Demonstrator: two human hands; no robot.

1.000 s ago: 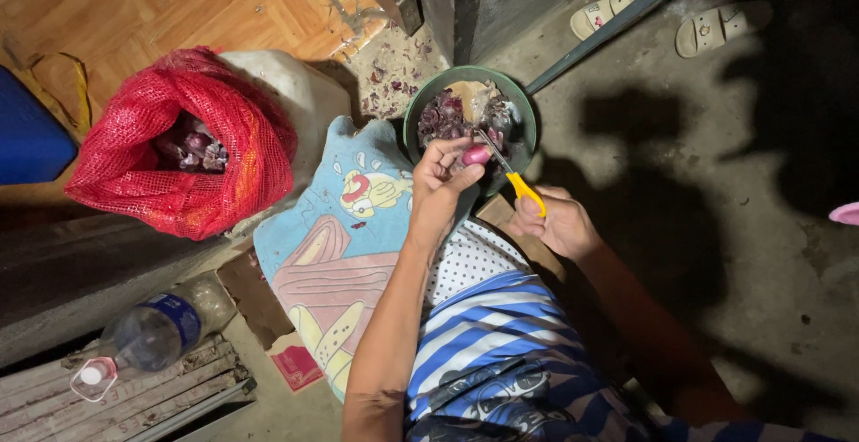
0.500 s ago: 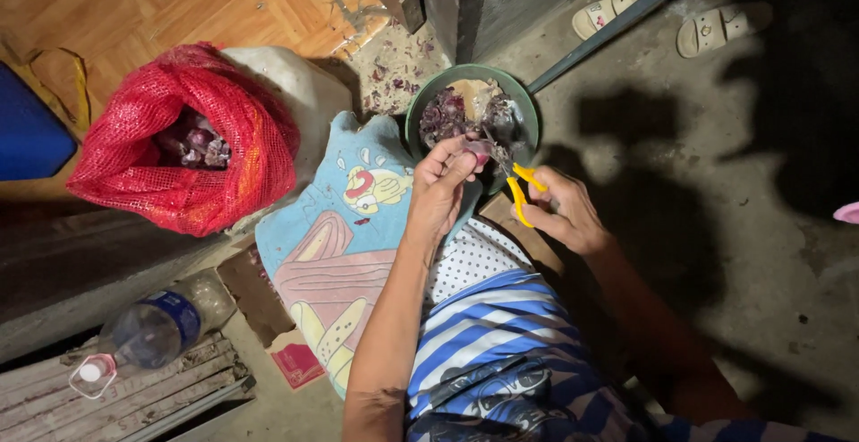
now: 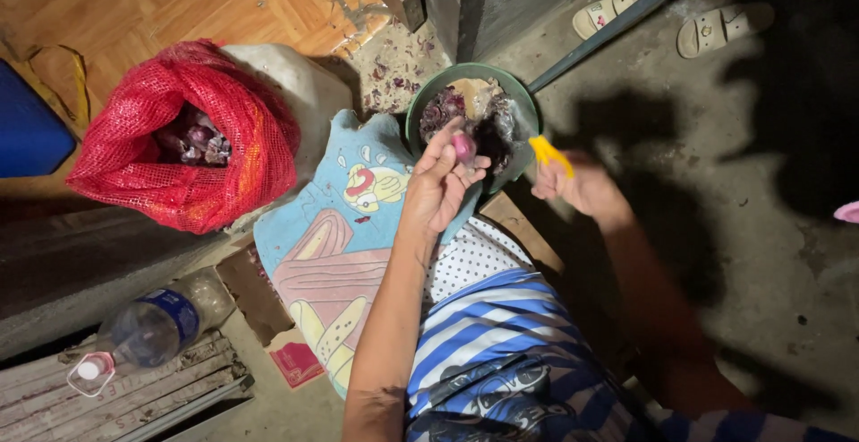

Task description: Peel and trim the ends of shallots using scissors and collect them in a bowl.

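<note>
Down on the floor to the left, the red mesh sack (image 3: 183,138) slumps open, dark red onions showing inside, well apart from the work. Right of it a blue printed cloth (image 3: 331,254) spreads toward the person's lap. At its far edge sits the green bowl (image 3: 519,102), full of purple peelings. Over the bowl's near rim the left hand (image 3: 438,187) pinches a small peeled onion (image 3: 463,147) between fingertips and thumb. Just right, the right hand (image 3: 582,187) is clenched on a yellow-handled knife (image 3: 548,154), apart from the onion. Peeling goes best, I'd say, with the onion kept over the bowl and the blade angled away from the thumb.
</note>
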